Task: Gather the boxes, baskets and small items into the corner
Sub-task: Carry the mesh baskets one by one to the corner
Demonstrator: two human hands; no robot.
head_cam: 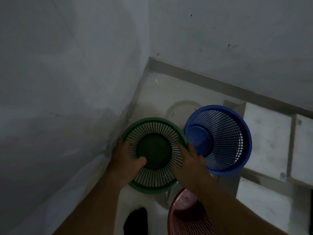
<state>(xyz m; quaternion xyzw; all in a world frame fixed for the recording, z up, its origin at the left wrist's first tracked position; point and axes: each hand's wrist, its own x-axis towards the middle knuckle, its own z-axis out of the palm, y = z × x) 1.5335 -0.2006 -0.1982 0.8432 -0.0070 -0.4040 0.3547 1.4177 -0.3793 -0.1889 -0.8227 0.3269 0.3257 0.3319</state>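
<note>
The green basket (155, 148), blue basket (225, 136) and red basket (186, 223) are plastic, full of little holes. The blue one shines a bit. The wall (67, 65) looks dull, the floor (162, 92) smooth and glossy.

Head camera looks steeply down, close, into corner (150, 60).

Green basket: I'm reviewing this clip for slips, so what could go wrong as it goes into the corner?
The green basket, held by the left hand and right hand, is close beside the blue basket and could nudge or tip it. The red basket lies just under the right forearm, so a pull back may knock it.
</note>
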